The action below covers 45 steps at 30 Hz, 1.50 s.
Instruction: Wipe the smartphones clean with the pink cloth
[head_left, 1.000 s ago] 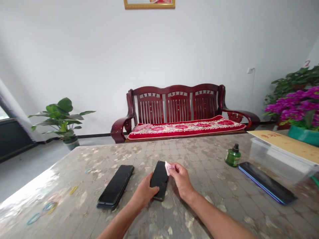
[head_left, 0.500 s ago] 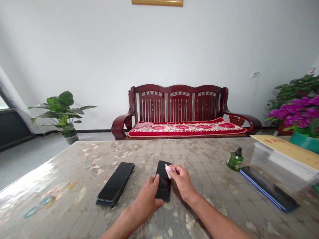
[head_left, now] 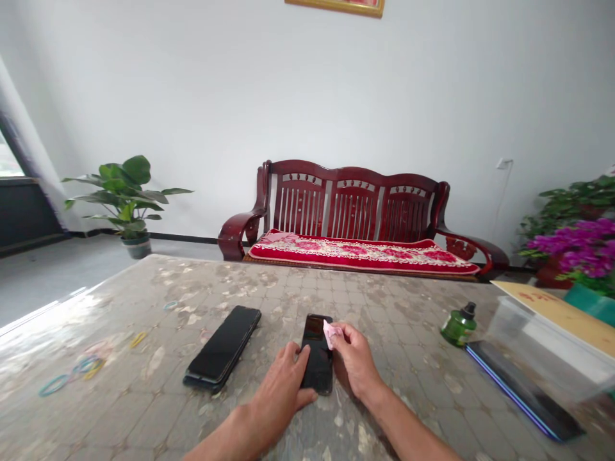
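A black smartphone [head_left: 318, 368] lies screen up on the patterned table cover, between my two hands. My left hand [head_left: 282, 378] steadies it, with the forefinger at its left edge and the thumb by its lower end. In my right hand [head_left: 353, 355] a small crumpled pink cloth [head_left: 331, 333] is pinched between thumb and fingers, at the upper right edge of the screen. Part of that edge is hidden by the hand and cloth. To the left lies a stack of black smartphones [head_left: 223, 346], one on top of another.
On the right stand a green bottle with a black cap [head_left: 460, 324] and a clear plastic box [head_left: 542, 339] under a yellowish sheet [head_left: 562, 310]. Another phone [head_left: 523, 390] lies beside the box. Several rubber bands [head_left: 86, 366] lie at the left. A wooden bench [head_left: 355, 205] stands beyond the table.
The camera view has tilted and shifted slightly. My left hand stays by the phone, and my right hand still pinches the pink cloth near the screen's upper right edge.
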{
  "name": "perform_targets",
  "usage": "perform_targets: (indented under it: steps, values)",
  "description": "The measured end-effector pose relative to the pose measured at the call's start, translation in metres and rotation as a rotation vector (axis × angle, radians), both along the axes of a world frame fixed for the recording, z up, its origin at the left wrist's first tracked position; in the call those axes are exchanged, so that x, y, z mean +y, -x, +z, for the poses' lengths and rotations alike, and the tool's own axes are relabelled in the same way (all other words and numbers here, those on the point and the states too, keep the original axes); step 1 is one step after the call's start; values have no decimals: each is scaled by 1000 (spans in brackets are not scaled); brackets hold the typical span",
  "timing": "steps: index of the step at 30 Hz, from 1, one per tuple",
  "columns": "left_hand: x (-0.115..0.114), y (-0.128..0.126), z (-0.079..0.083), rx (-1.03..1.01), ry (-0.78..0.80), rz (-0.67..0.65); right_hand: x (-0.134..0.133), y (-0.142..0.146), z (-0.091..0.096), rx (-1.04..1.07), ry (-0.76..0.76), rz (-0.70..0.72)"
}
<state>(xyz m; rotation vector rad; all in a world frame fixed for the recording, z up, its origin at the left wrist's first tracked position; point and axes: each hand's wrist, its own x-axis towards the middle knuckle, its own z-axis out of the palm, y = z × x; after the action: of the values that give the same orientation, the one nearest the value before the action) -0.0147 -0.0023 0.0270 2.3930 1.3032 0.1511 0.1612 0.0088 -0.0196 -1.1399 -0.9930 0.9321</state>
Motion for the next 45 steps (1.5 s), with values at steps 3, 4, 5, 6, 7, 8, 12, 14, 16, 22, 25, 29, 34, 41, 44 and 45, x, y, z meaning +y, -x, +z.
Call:
perform_targets:
  steps: [3, 4, 5, 6, 7, 8, 12, 14, 16, 22, 25, 29, 34, 41, 44, 45]
  values:
    - [-1, 3, 2, -14, -42, -12, -1, -4, 0, -167, -6, -34]
    - [-1, 5, 2, -24, -60, -30, -2, -6, 1, -256, -12, -50]
    - [-1, 7, 1, -36, -77, -59, -3, -7, 2, -361, -25, -59]
    - [0, 9, -1, -48, -91, -97, -4, -8, 4, -476, -46, -59]
    - [0, 10, -3, -57, -102, -139, -5, -8, 7, -596, -75, -51]
    - [0, 12, -5, -62, -110, -177, -7, -8, 9, -716, -105, -37]
    - [2, 13, -16, -73, -157, -260, -13, -4, 19, -1114, -192, 15]
    - [2, 12, -19, -79, -192, -276, -14, -2, 23, -1237, -209, 33]
    - [3, 11, -21, -76, -220, -292, -12, -2, 26, -1319, -212, 54]
    - [7, 9, -30, -82, -278, -326, 28, -6, 36, -1472, -144, 72]
    - [8, 9, -35, -72, -309, -335, 46, -6, 36, -1485, -92, 38]
    - [8, 8, -39, -56, -355, -351, 37, -2, 29, -1461, -147, 12]
    - [8, 6, -43, -64, -398, -340, 20, -1, 25, -1458, -248, 103]
    - [8, 7, -44, -73, -434, -358, 66, 5, 28, -1471, -178, 66]
    - [8, 7, -43, -77, -440, -353, 69, 9, 27, -1472, -171, 54]
    - [8, 7, -43, -78, -439, -352, 65, 9, 27, -1472, -181, 56]
